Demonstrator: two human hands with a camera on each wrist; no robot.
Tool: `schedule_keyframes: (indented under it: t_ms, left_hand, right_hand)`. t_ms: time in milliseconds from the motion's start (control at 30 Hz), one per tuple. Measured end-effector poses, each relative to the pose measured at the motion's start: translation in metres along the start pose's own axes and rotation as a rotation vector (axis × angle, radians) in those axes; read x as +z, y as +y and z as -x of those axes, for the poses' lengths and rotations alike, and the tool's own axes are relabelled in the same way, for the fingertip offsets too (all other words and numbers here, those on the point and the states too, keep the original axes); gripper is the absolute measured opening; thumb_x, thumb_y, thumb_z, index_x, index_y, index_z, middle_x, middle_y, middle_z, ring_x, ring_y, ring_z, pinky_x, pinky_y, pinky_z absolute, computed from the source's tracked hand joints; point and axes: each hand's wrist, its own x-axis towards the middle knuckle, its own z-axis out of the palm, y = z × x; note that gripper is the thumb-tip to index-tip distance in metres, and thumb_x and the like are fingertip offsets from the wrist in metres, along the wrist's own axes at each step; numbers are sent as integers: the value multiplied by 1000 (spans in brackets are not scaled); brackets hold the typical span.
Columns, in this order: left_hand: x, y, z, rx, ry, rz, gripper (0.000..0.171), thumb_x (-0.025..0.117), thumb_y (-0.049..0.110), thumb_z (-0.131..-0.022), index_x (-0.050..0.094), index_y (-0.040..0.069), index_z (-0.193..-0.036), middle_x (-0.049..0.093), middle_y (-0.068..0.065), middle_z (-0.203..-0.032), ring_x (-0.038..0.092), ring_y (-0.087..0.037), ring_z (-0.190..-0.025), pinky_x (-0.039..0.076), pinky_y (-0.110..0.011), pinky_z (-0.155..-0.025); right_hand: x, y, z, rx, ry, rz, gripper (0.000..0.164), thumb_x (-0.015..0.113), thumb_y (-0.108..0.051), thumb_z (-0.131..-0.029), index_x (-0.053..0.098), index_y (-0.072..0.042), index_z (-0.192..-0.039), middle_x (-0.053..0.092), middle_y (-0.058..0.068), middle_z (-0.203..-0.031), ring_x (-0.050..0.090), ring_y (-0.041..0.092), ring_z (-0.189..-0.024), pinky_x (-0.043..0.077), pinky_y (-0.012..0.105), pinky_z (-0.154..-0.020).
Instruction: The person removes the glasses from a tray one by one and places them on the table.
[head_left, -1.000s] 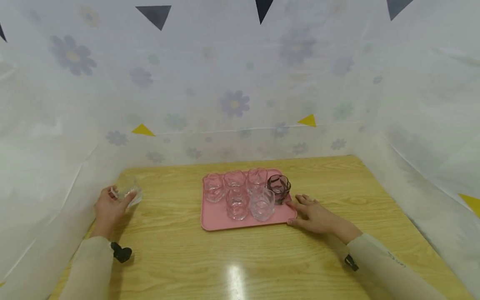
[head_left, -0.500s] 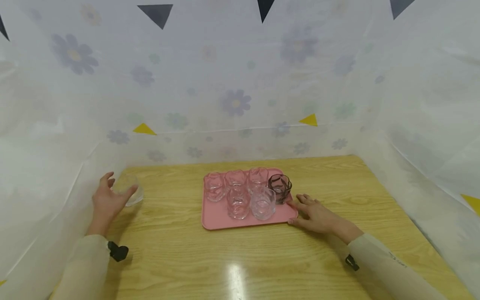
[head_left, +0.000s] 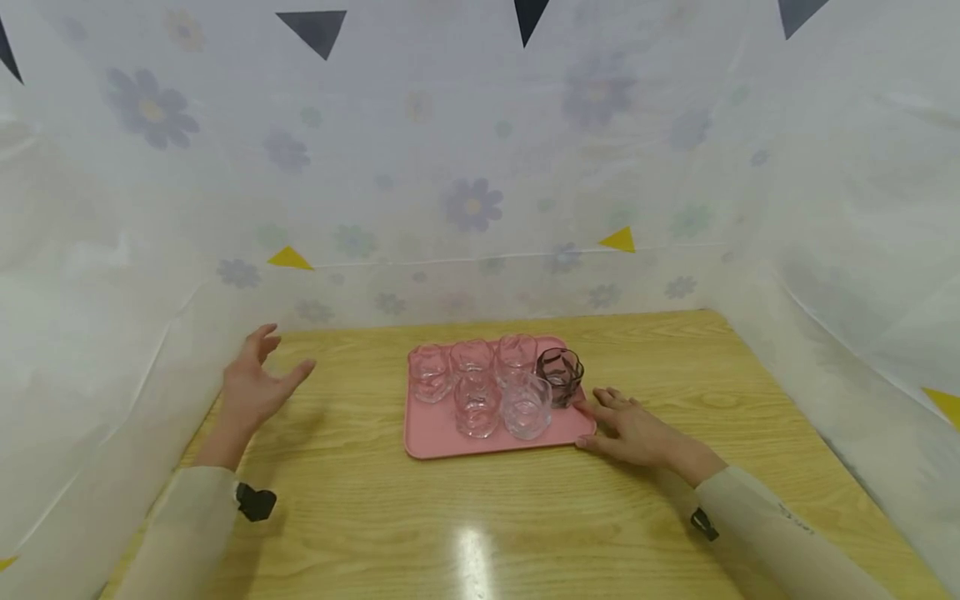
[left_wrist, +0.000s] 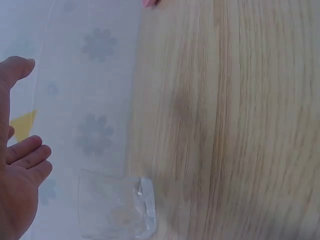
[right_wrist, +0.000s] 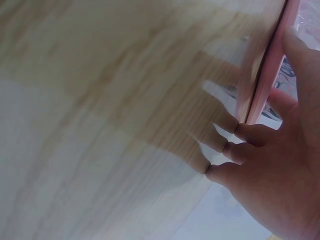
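My left hand (head_left: 255, 387) is raised over the table's left side, with fingers and thumb spread and nothing between them. In the left wrist view a clear glass (left_wrist: 117, 207) stands on the table near this hand; in the head view the hand hides it. My right hand (head_left: 630, 429) rests at the right edge of a pink tray (head_left: 431, 442), its thumb and index finger touching the rim and the other fingertips on the table. On the tray stand several clear glasses, one at the front (head_left: 527, 408), and a dark tinted glass (head_left: 560, 377) near the right hand.
The wooden table (head_left: 360, 525) reaches a white flowered sheet (head_left: 420, 183) that hangs at the back and along both sides. The sheet's left side comes close to the left hand and the glass there.
My left hand has let go of the clear glass, opened its fingers, and moved up and to the right. The right hand stays at the tray's edge.
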Motion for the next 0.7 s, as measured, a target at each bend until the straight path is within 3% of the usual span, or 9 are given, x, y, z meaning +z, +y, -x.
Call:
schedule_keyframes:
  t_ms: [333, 700]
  left_hand:
    - [25, 20, 3, 54, -64, 32, 77, 77, 36, -97, 42, 3, -157, 58, -31, -145, 55, -52, -136, 48, -68, -108]
    - [47, 40, 5, 86, -165, 149, 74, 80, 29, -96, 43, 5, -155, 63, -28, -139, 61, -46, -130, 49, -59, -112]
  right_hand:
    - [2, 3, 0, 3, -4, 1, 77, 61, -60, -101, 46, -12, -160, 33, 36, -164, 26, 57, -154, 22, 79, -119]
    - [1, 4, -1, 6, -13, 0, 77, 61, -60, -102, 45, -12, -160, 32, 35, -165, 25, 57, -155, 22, 79, -119]
